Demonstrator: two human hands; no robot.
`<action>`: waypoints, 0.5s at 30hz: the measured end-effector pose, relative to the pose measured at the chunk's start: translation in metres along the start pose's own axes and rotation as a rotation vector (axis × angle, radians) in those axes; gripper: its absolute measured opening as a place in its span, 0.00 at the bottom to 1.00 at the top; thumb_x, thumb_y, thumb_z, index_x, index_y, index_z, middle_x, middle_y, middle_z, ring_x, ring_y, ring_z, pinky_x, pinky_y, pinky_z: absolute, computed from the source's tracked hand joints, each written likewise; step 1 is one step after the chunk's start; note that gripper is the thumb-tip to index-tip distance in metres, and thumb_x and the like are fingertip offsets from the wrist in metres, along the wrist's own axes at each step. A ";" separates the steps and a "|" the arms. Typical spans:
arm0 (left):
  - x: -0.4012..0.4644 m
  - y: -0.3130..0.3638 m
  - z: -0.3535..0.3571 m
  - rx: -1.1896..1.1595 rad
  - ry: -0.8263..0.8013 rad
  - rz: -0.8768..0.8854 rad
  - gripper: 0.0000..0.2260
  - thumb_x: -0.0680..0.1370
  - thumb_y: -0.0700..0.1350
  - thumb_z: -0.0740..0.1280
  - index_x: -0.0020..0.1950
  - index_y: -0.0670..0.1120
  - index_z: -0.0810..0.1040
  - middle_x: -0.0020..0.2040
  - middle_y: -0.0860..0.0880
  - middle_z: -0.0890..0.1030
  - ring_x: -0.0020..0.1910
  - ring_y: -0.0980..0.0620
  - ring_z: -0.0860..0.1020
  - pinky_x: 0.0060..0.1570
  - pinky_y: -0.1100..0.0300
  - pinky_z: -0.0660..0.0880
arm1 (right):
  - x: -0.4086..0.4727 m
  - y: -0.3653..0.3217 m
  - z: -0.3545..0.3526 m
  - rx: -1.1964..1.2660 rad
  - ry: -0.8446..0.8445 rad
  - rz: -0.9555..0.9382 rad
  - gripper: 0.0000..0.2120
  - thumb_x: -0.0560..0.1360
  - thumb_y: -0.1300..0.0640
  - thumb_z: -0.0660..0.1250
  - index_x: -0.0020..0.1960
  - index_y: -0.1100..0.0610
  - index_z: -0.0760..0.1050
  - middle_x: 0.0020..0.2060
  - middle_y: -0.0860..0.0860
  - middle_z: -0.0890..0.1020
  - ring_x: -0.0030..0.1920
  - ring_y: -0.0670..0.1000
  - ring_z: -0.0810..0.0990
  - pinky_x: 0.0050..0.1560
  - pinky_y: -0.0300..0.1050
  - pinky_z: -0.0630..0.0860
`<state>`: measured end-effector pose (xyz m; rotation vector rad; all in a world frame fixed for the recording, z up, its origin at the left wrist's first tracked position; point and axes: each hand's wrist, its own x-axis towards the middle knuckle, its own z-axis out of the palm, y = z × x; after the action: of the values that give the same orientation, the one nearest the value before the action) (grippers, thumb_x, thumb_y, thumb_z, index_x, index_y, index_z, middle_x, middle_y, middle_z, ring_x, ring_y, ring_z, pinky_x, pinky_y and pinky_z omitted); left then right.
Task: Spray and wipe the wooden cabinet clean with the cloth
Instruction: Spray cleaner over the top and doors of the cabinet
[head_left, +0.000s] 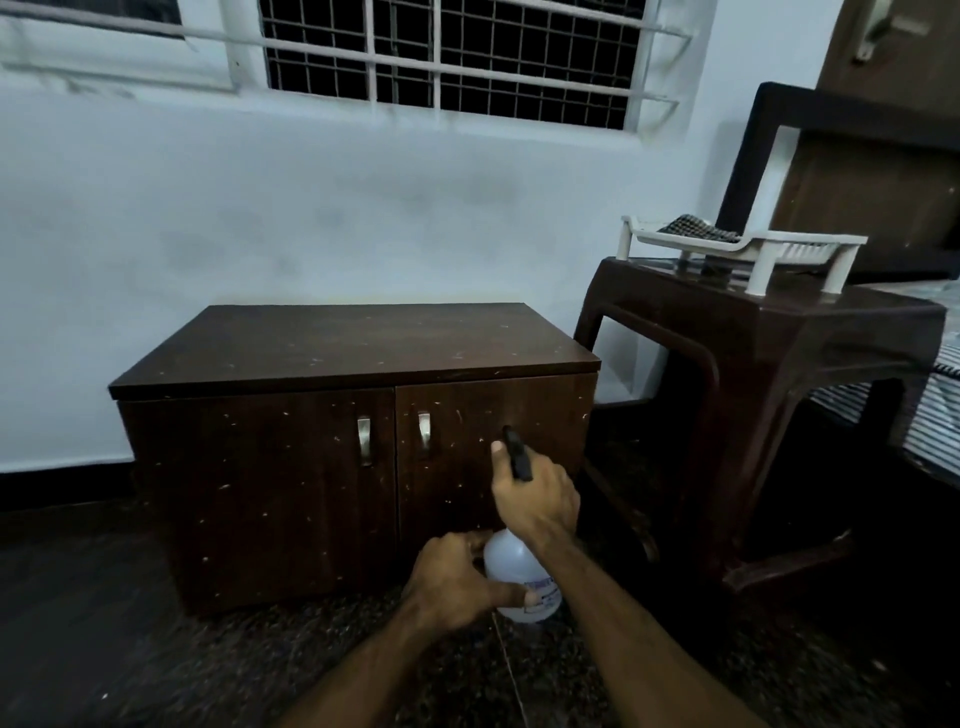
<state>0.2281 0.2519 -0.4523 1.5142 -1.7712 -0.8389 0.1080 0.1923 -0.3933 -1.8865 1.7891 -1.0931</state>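
Cabinet (358, 348) left of stool (769, 332) (tray (748, 247) on it).

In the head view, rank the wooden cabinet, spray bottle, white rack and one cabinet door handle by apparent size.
1. wooden cabinet
2. white rack
3. spray bottle, though nearer the camera, so its place against the rack is unsure
4. door handle

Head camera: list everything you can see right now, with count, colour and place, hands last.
wooden cabinet: one, dark brown, speckled, against the wall
door handles: two, silver, where the doors meet
spray bottle: one, clear with black head, before the right door
plastic table: one, dark brown, right of cabinet
rack: one, white, on the table
cloth: one, dark checked, in the rack
window: one, white grille, above
left hand: holds bottle body
right hand: grips spray head
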 end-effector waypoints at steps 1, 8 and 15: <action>-0.003 -0.003 -0.005 0.000 0.015 -0.011 0.32 0.58 0.65 0.82 0.60 0.60 0.83 0.52 0.64 0.86 0.51 0.68 0.82 0.51 0.64 0.82 | -0.003 -0.006 0.005 0.016 -0.022 -0.014 0.21 0.80 0.35 0.56 0.43 0.49 0.78 0.34 0.45 0.80 0.39 0.48 0.80 0.46 0.46 0.75; -0.017 -0.016 -0.038 0.061 0.074 -0.058 0.33 0.57 0.68 0.80 0.59 0.58 0.84 0.52 0.63 0.86 0.50 0.68 0.82 0.50 0.65 0.81 | -0.011 -0.040 0.021 0.044 -0.120 -0.127 0.20 0.80 0.35 0.56 0.41 0.48 0.73 0.31 0.45 0.78 0.35 0.46 0.79 0.45 0.47 0.77; -0.029 -0.017 -0.052 0.131 0.065 -0.085 0.30 0.57 0.71 0.77 0.54 0.59 0.86 0.48 0.61 0.87 0.47 0.65 0.84 0.49 0.58 0.83 | -0.019 -0.062 0.028 -0.072 -0.098 -0.213 0.21 0.80 0.35 0.56 0.35 0.47 0.70 0.29 0.44 0.76 0.32 0.46 0.76 0.39 0.43 0.70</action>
<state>0.2830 0.2754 -0.4380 1.6924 -1.7541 -0.7177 0.1726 0.2134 -0.3745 -2.1747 1.6239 -0.9964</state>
